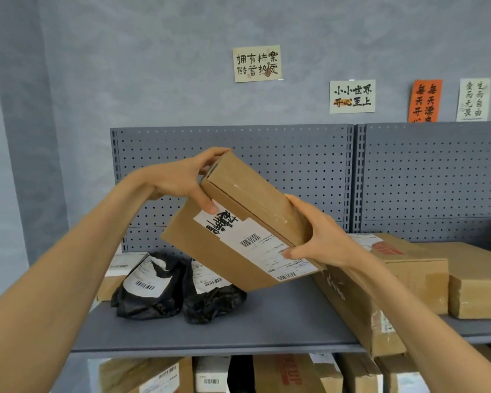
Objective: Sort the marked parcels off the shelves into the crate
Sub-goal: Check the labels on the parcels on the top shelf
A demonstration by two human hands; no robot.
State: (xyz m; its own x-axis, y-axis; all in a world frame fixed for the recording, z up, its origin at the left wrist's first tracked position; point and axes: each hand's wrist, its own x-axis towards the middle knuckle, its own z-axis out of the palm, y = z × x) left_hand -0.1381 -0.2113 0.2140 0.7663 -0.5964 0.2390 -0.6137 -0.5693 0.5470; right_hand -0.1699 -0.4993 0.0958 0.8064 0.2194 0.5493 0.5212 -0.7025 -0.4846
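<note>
I hold a brown cardboard parcel tilted in the air above the top shelf. Its white shipping label faces me, with thick black marker writing on the label's upper end. My left hand grips the parcel's upper left corner, thumb on the label. My right hand clasps its lower right end, thumb on the label's edge. No crate is in view.
Two black plastic mailer bags with labels lie on the shelf below the parcel. A small box sits at the left, large cartons at the right. More parcels fill the lower shelf. A grey pegboard backs the shelf.
</note>
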